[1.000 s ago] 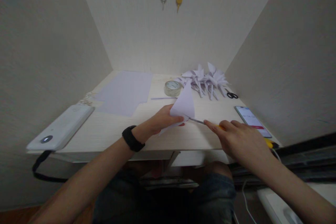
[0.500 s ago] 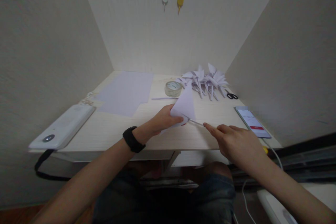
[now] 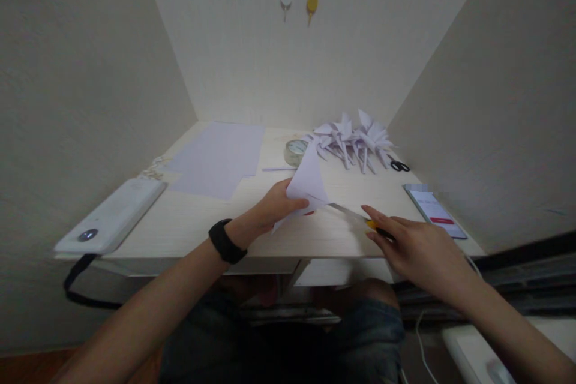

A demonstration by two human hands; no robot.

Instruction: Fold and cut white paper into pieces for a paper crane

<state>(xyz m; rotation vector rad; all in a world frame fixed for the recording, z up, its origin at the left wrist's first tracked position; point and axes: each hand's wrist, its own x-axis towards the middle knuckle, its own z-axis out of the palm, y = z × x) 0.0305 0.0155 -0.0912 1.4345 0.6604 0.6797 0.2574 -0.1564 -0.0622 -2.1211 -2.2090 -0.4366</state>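
My left hand (image 3: 279, 204) is closed on a folded sheet of white paper (image 3: 308, 177), its thumb lying across the near part. The paper stands up in a pointed shape above the desk. In my right hand (image 3: 405, 240) is a utility knife (image 3: 350, 212) with a yellow and black handle, gripped between thumb and fingers. Its long thin blade points left, with the tip at the paper's right corner. Whether the tip sits inside the fold or just against it, I cannot tell. A small red spot shows under the left thumb, too small to name.
Flat white sheets (image 3: 220, 156) lie at the left of the desk. A tape roll (image 3: 293, 152) and a thin paper strip (image 3: 276, 169) sit behind the paper. Folded paper pieces (image 3: 355, 138) are heaped back right, beside scissors (image 3: 398, 165) and a phone (image 3: 435, 211). A white device (image 3: 112, 216) lies front left.
My right hand has drawn right with the knife, baring more of the blade and the yellow handle. The paper in my left hand has shifted slightly left and turned.
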